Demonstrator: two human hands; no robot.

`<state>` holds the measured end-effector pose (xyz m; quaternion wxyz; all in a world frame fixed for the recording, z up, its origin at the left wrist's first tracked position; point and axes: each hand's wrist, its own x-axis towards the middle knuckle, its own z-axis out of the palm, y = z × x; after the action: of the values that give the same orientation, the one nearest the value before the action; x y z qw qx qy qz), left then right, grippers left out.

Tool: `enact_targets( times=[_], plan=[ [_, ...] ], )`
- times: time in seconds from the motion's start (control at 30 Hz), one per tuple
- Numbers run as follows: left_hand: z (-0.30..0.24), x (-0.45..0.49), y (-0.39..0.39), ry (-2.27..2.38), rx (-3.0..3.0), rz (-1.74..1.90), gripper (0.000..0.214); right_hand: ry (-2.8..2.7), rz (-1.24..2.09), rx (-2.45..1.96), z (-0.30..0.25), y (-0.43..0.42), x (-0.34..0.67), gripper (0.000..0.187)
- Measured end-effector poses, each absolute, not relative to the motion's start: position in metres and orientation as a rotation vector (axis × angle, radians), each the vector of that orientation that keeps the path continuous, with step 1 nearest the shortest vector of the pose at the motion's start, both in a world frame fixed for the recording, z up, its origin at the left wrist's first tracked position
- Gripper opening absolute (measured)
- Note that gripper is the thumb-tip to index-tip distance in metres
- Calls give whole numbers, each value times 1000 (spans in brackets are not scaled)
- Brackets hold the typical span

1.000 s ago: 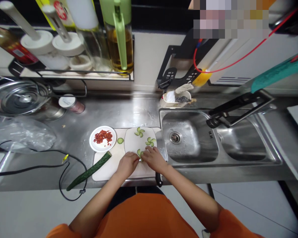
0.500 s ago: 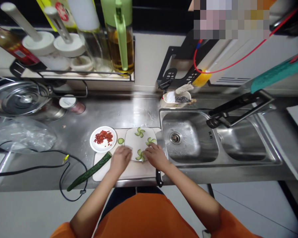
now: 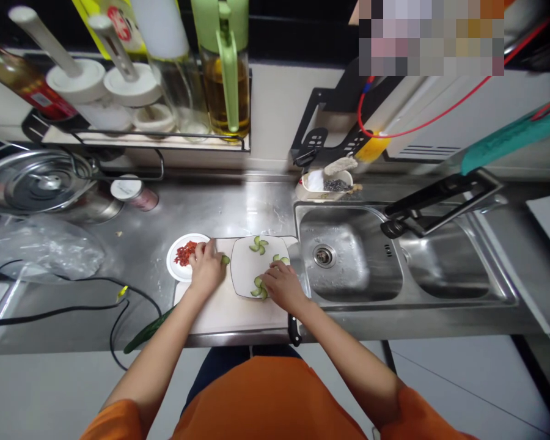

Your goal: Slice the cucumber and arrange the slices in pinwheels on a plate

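Note:
My left hand (image 3: 207,267) is over the right side of a small white plate (image 3: 173,272) that holds small red pieces (image 3: 183,253). Its fingers are bent and slightly apart, reaching down to the pieces. My right hand (image 3: 284,286) is above a squarish white plate (image 3: 246,269), fingers curled together near cucumber slices; what they hold, if anything, is hidden. Three fanned groups of slices lie on that plate: an upper one (image 3: 258,245), a lower one (image 3: 258,287) and a partly covered right one (image 3: 281,259). A cucumber piece (image 3: 225,260) lies beside my left hand.
A cutting board (image 3: 220,315) lies under the plates. A knife (image 3: 294,330) sits at its right edge, handle toward me. My left forearm partly covers a long cucumber (image 3: 149,335). The double sink (image 3: 352,293) is at right; a cable (image 3: 68,310) and plastic bag (image 3: 50,247) are at left.
My left hand has moved left and away from me, from beside the squarish plate to over the red pieces. My right hand has shifted slightly left and remains over the squarish plate.

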<state>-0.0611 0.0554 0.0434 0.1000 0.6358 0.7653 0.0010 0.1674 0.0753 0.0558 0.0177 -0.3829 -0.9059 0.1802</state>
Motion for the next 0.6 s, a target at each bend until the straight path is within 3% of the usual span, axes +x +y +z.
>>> enact_targets(
  times=[0.6],
  plan=[
    [37,-80,69,2037,1922,171,16,-2755,666,-1247,59,87,162,19]
  ],
)
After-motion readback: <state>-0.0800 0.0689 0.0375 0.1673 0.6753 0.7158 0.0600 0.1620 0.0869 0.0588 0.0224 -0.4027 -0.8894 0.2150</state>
